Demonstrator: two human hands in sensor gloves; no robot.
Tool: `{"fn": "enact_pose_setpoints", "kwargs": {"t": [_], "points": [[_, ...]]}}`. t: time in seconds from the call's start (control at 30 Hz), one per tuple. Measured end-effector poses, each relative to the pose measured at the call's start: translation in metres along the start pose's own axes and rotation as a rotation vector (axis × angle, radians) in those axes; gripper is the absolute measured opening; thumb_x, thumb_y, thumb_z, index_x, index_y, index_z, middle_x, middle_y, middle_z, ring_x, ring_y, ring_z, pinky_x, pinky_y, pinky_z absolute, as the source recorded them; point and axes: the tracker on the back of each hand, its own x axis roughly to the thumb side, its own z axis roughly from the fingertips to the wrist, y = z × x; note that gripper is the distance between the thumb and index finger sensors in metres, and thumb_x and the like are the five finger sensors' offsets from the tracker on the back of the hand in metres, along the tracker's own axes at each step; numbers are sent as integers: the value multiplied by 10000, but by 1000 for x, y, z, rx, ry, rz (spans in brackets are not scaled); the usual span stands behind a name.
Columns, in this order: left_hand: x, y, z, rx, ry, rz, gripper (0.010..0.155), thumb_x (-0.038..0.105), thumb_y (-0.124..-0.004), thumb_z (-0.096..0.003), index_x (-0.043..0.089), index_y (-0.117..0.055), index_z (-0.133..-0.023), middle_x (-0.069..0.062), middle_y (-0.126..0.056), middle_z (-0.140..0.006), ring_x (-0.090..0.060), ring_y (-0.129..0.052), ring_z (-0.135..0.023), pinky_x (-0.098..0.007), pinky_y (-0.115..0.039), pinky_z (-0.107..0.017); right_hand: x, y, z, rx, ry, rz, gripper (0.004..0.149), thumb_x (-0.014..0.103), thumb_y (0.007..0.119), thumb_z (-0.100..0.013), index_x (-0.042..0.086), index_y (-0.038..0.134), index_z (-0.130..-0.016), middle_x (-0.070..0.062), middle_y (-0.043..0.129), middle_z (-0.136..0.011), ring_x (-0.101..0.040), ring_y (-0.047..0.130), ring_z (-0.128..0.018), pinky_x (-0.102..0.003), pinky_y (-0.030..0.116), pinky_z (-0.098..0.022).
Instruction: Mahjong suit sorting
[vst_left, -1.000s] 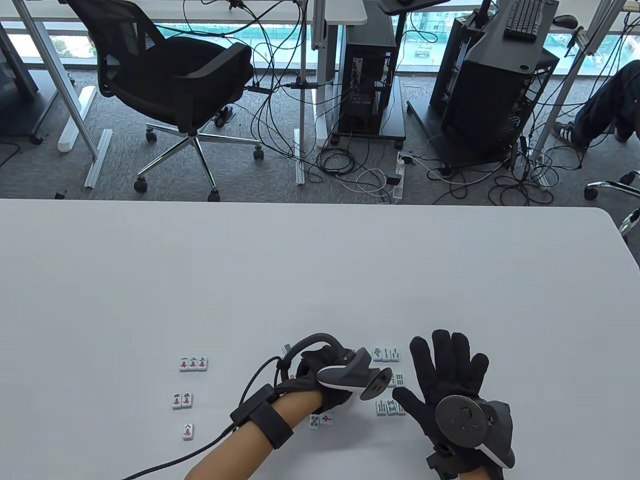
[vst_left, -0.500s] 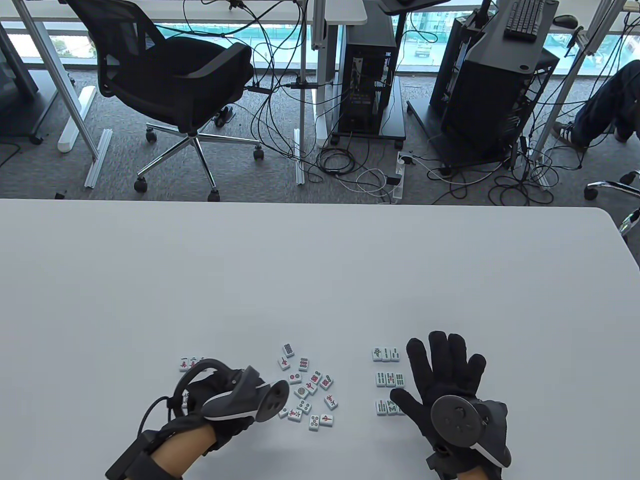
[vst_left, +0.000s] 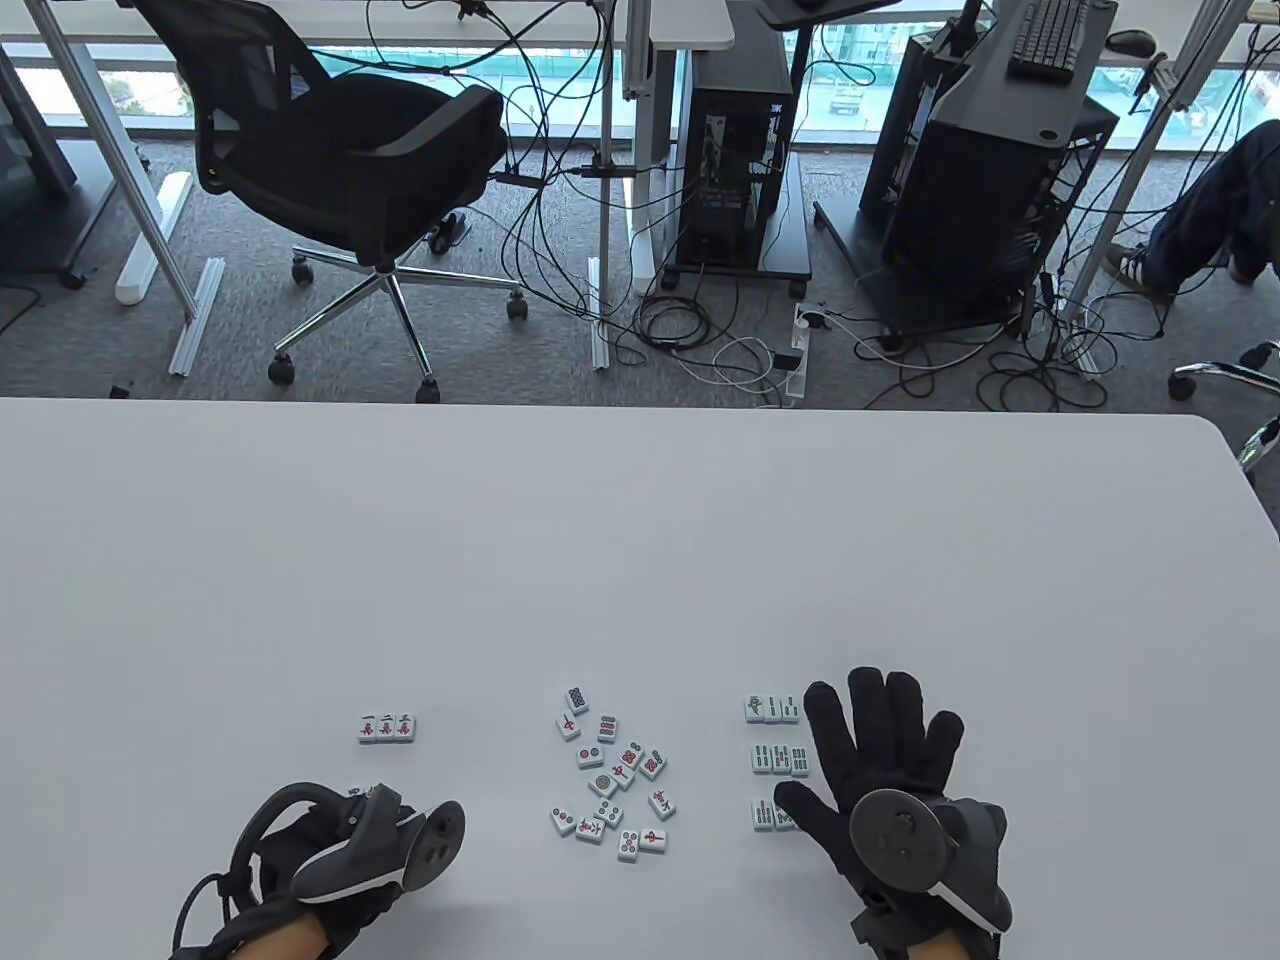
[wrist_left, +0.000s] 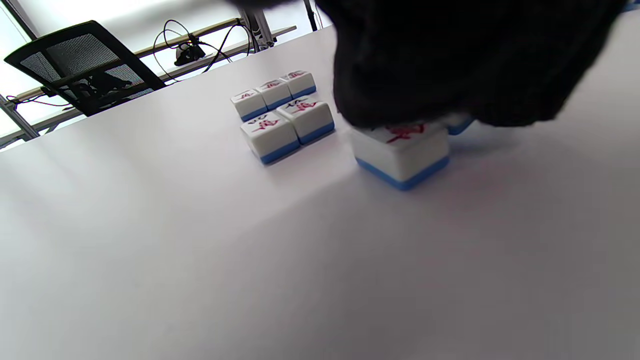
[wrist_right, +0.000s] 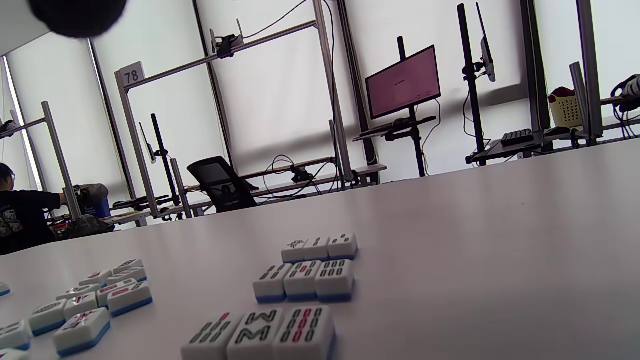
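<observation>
My left hand sits at the lower left of the white table, fingers curled down under its tracker. In the left wrist view its fingers come down on a red-marked character tile standing on the table, with a second tile half hidden behind. Beyond lie a pair of character tiles and a row of three. A loose pile of mixed tiles lies in the middle. My right hand lies flat, fingers spread, beside three rows of bamboo tiles, its thumb across the nearest row.
The bamboo rows appear near in the right wrist view, with the mixed pile at the left. The table's far half is bare white. Beyond its far edge stand an office chair, computer towers and floor cables.
My left hand has swung from the middle pile to the lower left by the character tiles, uncovering the pile. The right hand has drifted slightly left, still flat.
</observation>
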Motion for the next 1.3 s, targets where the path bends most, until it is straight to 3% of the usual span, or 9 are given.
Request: {"fn": "enact_pose_setpoints", "kwargs": {"t": [0.33,0.43,0.6,0.83,1.03,1.17,1.3], "points": [[-2,-4,5,-11,15,-5,653,572,-884,-266,210,-846,-809,162,-998,-298,-55,-907,-16,-303,-829,-108,1,0,0,3,-1,2,817,658,577,-465,348,165,-1100,-132,96,-1182,-441,29,-1041,-733,118,-689],[-2,9,7,12,16,11,656,577,-881,-267,216,-846,-813,156,-1003,-310,-60,-913,-25,-306,-829,-129,1,0,0,0,-1,-5,818,657,578,-465,349,163,-1099,-132,94,-1182,-441,26,-1041,-733,116,-689],[9,45,0,146,-8,33,605,562,-876,-281,208,-876,-772,155,-1005,-315,-63,-919,-31,-308,-832,-135,0,-1,0,-4,3,-12,817,656,578,-465,350,163,-1098,-131,93,-1182,-439,25,-1041,-732,113,-690],[66,88,-29,342,-168,4,545,547,-869,-294,216,-902,-726,162,-1005,-303,-62,-919,-26,-308,-837,-123,0,-1,0,-7,1,-14,817,656,578,-465,348,164,-1099,-130,92,-1182,-439,25,-1041,-732,114,-690],[118,99,-62,450,-315,-50,574,524,-877,-293,246,-850,-794,171,-1002,-344,-56,-933,-66,-305,-846,-164,-2,-2,0,-10,4,-22,817,656,578,-466,349,164,-1099,-130,93,-1181,-438,26,-1041,-732,114,-690],[140,99,-80,436,-389,-62,616,510,-893,-285,302,-795,-857,163,-1003,-356,-54,-934,-78,-303,-848,-173,-2,-3,0,-15,4,-34,817,655,579,-466,350,164,-1099,-131,91,-1182,-439,25,-1041,-732,112,-691],[156,100,-95,353,-421,-88,594,500,-901,-280,307,-822,-836,153,-1007,-354,-62,-933,-75,-309,-846,-172,-3,-3,0,-15,4,-37,816,655,579,-467,351,163,-1099,-129,91,-1182,-439,24,-1042,-731,112,-692]]}}
